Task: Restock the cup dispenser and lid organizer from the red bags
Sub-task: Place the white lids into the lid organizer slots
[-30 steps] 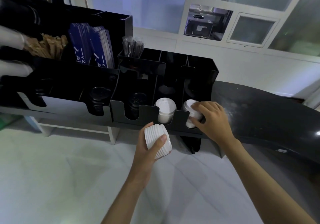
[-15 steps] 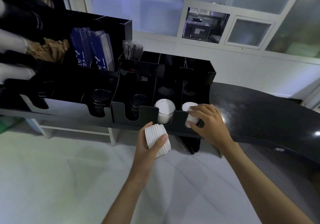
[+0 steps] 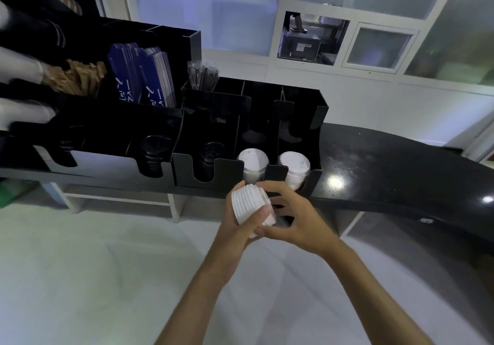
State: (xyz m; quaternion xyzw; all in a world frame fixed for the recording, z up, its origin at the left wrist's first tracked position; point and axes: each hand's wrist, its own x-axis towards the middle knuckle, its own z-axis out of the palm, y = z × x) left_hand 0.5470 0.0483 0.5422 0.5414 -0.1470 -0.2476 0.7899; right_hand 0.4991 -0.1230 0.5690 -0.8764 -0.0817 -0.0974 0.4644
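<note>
Gripping lid stack, hands meeting

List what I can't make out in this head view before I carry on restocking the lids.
- Right hand: motion-blurred; whether it grips the ribbed white lid stack in the left hand is unclear.
- Back slots of the black lid organizer: too dark to judge.
- White cups: cut by left edge.
- Red bags: out of view.

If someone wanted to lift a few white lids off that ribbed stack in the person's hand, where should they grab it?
Probably at the free right end of the ribbed stack of white plastic lids, pinching across the rims from the right. The left hand wraps its near side, the stack lies on its side, and the right hand already reaches there.
</note>
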